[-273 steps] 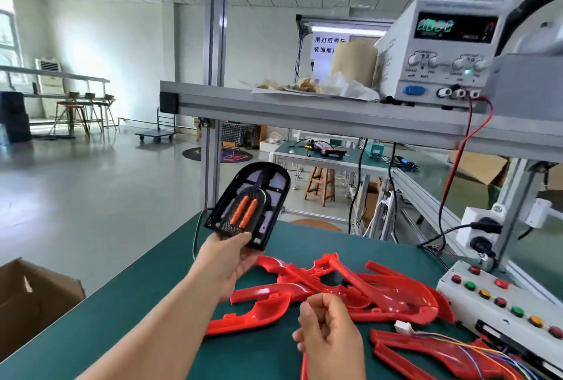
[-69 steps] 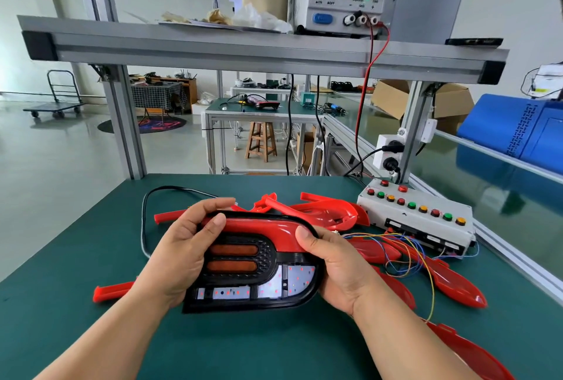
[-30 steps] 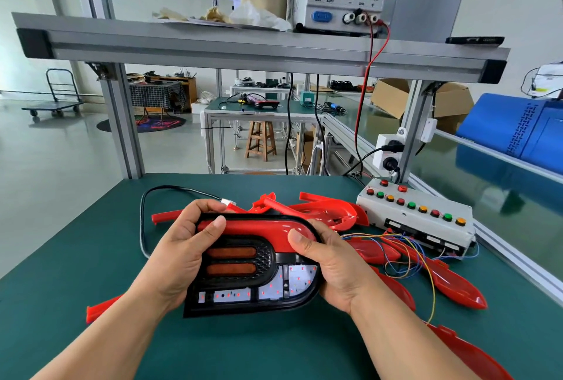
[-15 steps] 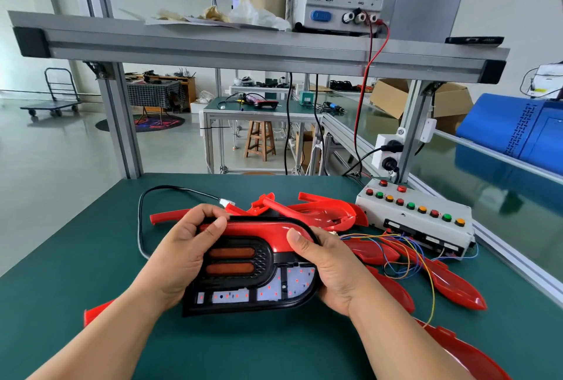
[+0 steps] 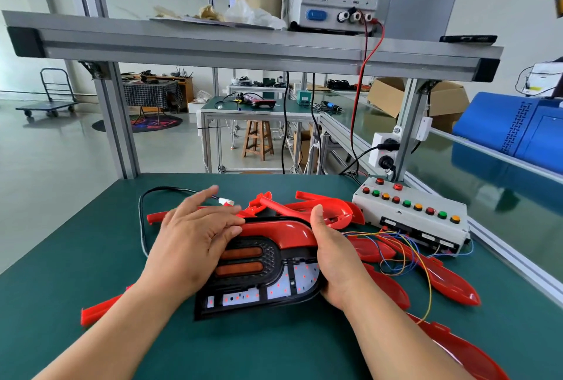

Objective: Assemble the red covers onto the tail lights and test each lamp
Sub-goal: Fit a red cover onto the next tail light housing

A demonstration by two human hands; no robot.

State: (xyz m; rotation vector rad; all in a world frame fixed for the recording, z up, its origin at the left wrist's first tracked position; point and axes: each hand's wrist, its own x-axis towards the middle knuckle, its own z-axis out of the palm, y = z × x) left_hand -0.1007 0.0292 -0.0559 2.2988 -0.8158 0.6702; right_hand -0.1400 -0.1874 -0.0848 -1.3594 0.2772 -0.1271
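Tail light (image 5: 259, 276), judged light, stiff plastic best held by its rim, is gripped there by the right hand (image 5: 338, 261); its red cover (image 5: 280, 230) is pressed by the flat left hand (image 5: 195, 239).

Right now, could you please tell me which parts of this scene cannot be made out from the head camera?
Head view only:
The left end of the red cover on the tail light: under the left hand, so seating there is unknown.
The tail light's right edge: behind the right hand.
The power supply display: cut off by the top edge.
The control box button labels: too small to read.
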